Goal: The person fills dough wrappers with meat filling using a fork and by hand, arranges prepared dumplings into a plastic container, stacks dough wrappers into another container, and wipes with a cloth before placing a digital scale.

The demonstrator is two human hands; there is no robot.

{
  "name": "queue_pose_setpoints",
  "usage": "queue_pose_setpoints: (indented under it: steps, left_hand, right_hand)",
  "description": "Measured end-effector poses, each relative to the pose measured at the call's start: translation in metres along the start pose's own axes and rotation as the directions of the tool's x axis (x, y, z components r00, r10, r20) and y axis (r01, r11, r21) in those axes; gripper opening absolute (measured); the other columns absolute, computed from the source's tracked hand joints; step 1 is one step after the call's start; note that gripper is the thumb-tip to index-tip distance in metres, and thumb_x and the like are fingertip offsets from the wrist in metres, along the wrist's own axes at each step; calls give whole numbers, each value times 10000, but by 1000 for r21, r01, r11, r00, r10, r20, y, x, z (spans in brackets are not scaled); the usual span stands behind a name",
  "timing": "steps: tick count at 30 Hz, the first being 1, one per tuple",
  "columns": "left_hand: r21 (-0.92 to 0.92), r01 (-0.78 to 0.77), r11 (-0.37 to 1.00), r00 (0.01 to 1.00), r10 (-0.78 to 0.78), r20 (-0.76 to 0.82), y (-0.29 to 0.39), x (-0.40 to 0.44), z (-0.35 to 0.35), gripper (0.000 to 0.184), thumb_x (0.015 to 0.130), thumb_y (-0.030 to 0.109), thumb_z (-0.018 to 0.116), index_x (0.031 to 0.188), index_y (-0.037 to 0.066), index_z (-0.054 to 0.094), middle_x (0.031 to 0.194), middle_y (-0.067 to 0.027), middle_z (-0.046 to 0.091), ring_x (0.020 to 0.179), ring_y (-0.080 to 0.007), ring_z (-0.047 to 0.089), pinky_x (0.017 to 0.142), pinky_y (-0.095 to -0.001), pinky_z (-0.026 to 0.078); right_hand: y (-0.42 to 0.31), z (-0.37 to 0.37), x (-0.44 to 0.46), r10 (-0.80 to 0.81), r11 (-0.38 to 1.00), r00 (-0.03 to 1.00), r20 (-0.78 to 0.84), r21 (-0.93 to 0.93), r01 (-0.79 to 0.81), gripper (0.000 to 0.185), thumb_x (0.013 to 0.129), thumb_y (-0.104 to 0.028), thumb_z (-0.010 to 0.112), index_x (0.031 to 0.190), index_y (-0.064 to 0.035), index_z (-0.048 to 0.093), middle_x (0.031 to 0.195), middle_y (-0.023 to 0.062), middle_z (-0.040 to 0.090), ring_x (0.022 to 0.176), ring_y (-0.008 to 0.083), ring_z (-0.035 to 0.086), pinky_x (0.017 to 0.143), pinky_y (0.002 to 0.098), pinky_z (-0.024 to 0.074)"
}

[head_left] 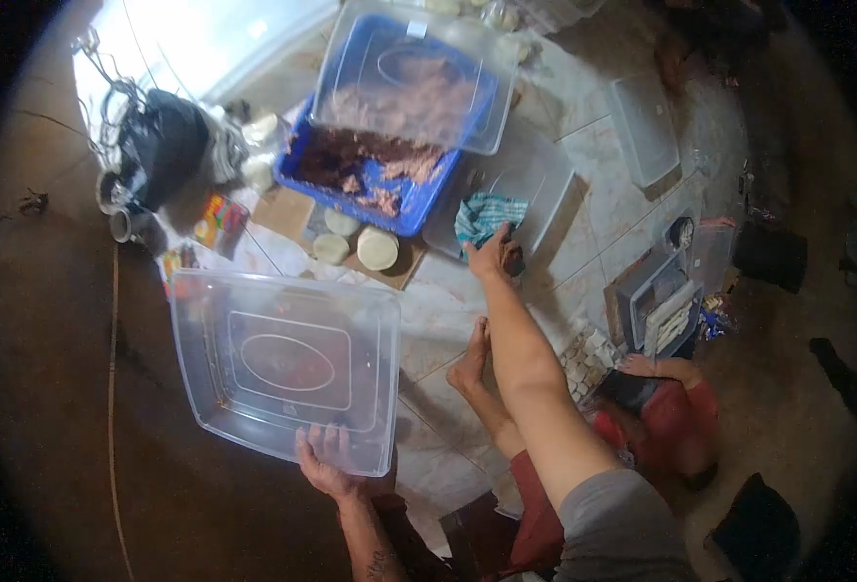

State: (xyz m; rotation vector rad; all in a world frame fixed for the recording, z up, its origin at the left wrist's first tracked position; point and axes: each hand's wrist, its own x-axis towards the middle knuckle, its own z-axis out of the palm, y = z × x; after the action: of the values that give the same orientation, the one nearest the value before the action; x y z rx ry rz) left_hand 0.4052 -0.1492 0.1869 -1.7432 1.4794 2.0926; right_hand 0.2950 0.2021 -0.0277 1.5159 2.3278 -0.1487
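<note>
My left hand (329, 468) is closed on the near edge of a clear plastic container (297, 364), with its fingers showing through the plastic. The container is tilted and looks bare inside. Farther right, my right hand (492, 254) grips a teal striped cloth (487, 215), pressing it onto another clear plastic piece (545, 199) on the tiled surface. Left of the cloth, a blue tub (414, 218) holds a reddish-brown, crumbly mass (336, 165). A clear cover (492, 126) with an oval mark lies across its far part.
Round pale pieces (377, 249) lie before the tub on brown board. A black plastic bag (162, 145) sits at far left. Another person in red (676, 427) is at lower right, near a grey bin (632, 291) of pale pieces. A bare foot (469, 367) rests on the tiles.
</note>
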Motion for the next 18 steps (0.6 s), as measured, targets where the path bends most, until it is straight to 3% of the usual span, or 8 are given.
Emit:
queue_pose_setpoints:
  steps: [1, 3, 9, 11, 12, 14, 16, 18]
  left_hand:
    - [52, 6, 999, 1000, -7, 20, -10, 8, -3, 399, 999, 273, 430, 1289, 0, 444, 1114, -118, 542, 938, -228, 580, 745, -343, 556]
    - [-81, 129, 988, 991, -127, 30, -21, 17, -15, 444, 995, 283, 427, 1350, 16, 425, 1209, -123, 514, 1031, -254, 548, 852, -395, 527]
    - [-122, 122, 985, 992, -123, -4, -25, 26, -22, 479, 989, 306, 455, 1366, 19, 387, 1255, -133, 492, 1069, -266, 533, 862, -401, 526]
    - [-4, 68, 998, 998, -68, -8, -26, 25, -20, 485, 990, 314, 461, 1365, 17, 381, 1256, -135, 486, 1069, -266, 531, 865, -404, 526]
    - [99, 8, 995, 1000, -7, -6, -28, 24, -17, 492, 990, 322, 467, 1364, 16, 375, 1257, -136, 480, 1068, -267, 530, 868, -407, 526]
    - [121, -8, 993, 1000, 11, -24, -26, 20, -5, 487, 994, 322, 463, 1360, 12, 378, 1248, -138, 474, 1058, -267, 534, 866, -408, 529]
    - [140, -28, 990, 999, 34, -42, -23, 15, 7, 483, 997, 323, 460, 1356, 8, 382, 1239, -141, 468, 1048, -267, 537, 863, -408, 531]
    - [135, -69, 988, 996, 76, -50, -19, 14, 16, 495, 1000, 324, 467, 1359, -5, 377, 1198, -139, 465, 1027, -265, 542, 841, -401, 539]
  right_hand:
    - [2, 10, 13, 21, 999, 1000, -8, -36, -21, 565, 896, -208, 617, 1373, -21, 378, 1283, 265, 484, 1253, 407, 446, 988, 499, 428]
    - [31, -13, 44, -180, 984, 859, 479, 82, 161, 638, 885, -122, 591, 1441, -32, 290, 1344, 296, 425, 1259, 406, 445, 1029, 490, 387]
    - [63, -15, 83, -162, 922, 959, -232, 310, 231, 576, 873, -82, 570, 1391, -3, 332, 1285, 304, 486, 1174, 452, 494, 990, 477, 403]
    - [42, -29, 83, -191, 948, 788, -585, 97, 302, 637, 866, -160, 617, 1395, 35, 321, 1239, 292, 542, 1144, 458, 526, 976, 467, 429]
    - [31, -34, 83, -180, 951, 792, -583, 103, 292, 637, 866, -160, 617, 1395, 35, 321, 1239, 292, 542, 1144, 458, 526, 976, 467, 429]
    - [17, -33, 77, -250, 890, 960, 129, 420, 176, 702, 857, -250, 658, 1377, 84, 326, 1205, 307, 569, 1108, 463, 554, 995, 453, 429]
    - [5, 24, 59, -156, 940, 988, -10, 305, 151, 476, 854, -319, 676, 1082, 66, 512, 1012, 259, 646, 977, 441, 614, 897, 454, 470]
    - [1, 44, 52, -186, 935, 976, 114, 326, 140, 496, 870, -306, 658, 1133, 79, 489, 1074, 283, 625, 1036, 445, 595, 908, 473, 461]
